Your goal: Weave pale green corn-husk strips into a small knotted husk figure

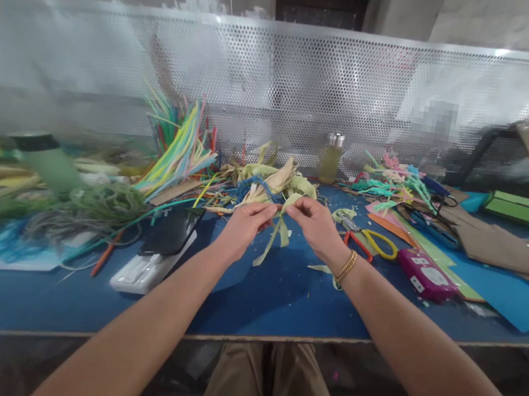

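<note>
Above the blue table, my left hand [251, 221] and my right hand [313, 225] are close together, fingertips pinched on a pale green ribbon-like strip [268, 246]. The strip's loose ends hang down between them, and part of it loops up over the right fingers. Just behind the hands lies a heap of dried pale husk-like strips [274, 183] with a blue cord bundle [258, 190] among them. Right of my right hand lie scissors with yellow and red handles [381, 244]. A small green scrap [321, 268] lies below that hand.
Left are a black phone-like slab [172, 230] on a white box [143, 272], coiled grey-green cord [104, 212], a green bottle [47, 165] and colourful strips [176, 149]. Right are a purple device [426, 276], coloured sheets and cardboard [504, 251]. A perforated metal panel [310, 77] closes the back.
</note>
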### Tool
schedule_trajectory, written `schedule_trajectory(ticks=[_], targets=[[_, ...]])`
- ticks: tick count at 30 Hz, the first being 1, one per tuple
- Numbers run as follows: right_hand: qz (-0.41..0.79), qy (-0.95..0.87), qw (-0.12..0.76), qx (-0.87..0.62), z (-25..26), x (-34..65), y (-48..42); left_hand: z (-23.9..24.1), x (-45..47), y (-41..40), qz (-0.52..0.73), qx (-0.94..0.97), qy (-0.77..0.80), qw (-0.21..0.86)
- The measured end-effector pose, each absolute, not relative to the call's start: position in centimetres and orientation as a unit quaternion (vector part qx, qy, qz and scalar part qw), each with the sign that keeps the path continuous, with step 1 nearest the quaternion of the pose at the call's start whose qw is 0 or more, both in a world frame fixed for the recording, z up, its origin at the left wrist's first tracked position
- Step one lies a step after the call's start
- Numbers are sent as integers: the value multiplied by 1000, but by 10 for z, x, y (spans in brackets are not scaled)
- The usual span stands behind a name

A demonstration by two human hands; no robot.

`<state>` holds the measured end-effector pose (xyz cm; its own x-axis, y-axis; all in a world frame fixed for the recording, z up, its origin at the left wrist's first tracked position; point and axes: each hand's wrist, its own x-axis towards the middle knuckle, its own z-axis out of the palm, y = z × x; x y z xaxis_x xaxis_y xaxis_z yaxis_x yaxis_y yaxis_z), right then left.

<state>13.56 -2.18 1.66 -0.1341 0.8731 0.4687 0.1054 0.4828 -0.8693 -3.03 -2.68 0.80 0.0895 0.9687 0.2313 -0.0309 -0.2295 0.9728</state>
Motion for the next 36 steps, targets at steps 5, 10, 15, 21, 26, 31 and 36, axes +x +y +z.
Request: schedule_trajectory(ticks=[5, 10, 15, 21, 26, 31, 36], targets=[[364, -665, 551, -349, 14, 135, -20, 8, -31, -27, 529, 590, 430, 433], [387, -654, 555, -338, 13, 135, -19, 8, -33, -26, 503, 618, 444, 410], [413, -647, 546, -336, 12, 133, -20, 9, -32, -27, 501, 616, 425, 435], [439, -644, 529, -336, 9, 130, -19, 10, -31, -28, 499, 628, 413, 431], [440, -649, 523, -334, 11, 130, -20, 9, -30, -29, 497, 604, 432, 449], [452, -632, 536, -331, 9, 128, -20, 9, -30, -28, 484, 591, 455, 458], [432, -616, 550, -363, 5, 127, -18, 10, -29, -27, 461, 575, 454, 500]])
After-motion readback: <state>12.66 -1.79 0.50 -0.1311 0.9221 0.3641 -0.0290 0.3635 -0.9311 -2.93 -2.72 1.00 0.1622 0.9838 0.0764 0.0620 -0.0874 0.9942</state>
